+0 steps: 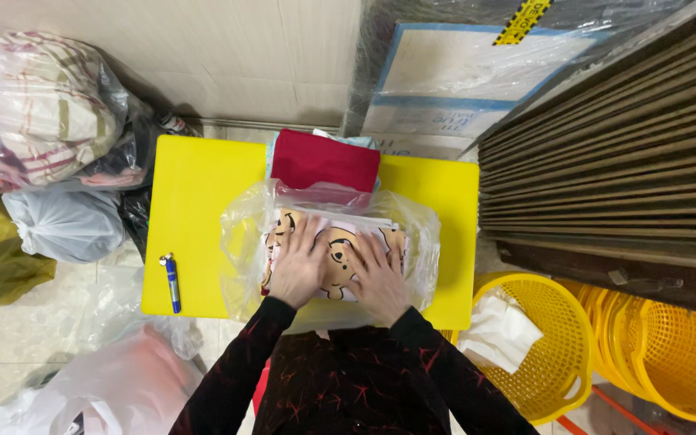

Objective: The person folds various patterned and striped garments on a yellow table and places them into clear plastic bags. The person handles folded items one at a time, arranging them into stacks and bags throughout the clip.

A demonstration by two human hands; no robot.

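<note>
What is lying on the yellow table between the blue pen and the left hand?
In the head view, only bare yellow table and the clear bag's edge lie between the pen and the left hand.

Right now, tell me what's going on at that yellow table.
A person in dark sleeves presses both palms flat on a folded garment with a bear print, left hand and right hand side by side. The garment lies inside a clear plastic bag on the yellow table. A red folded cloth sits just behind it, and a blue pen-like tool lies at the table's left.
</note>
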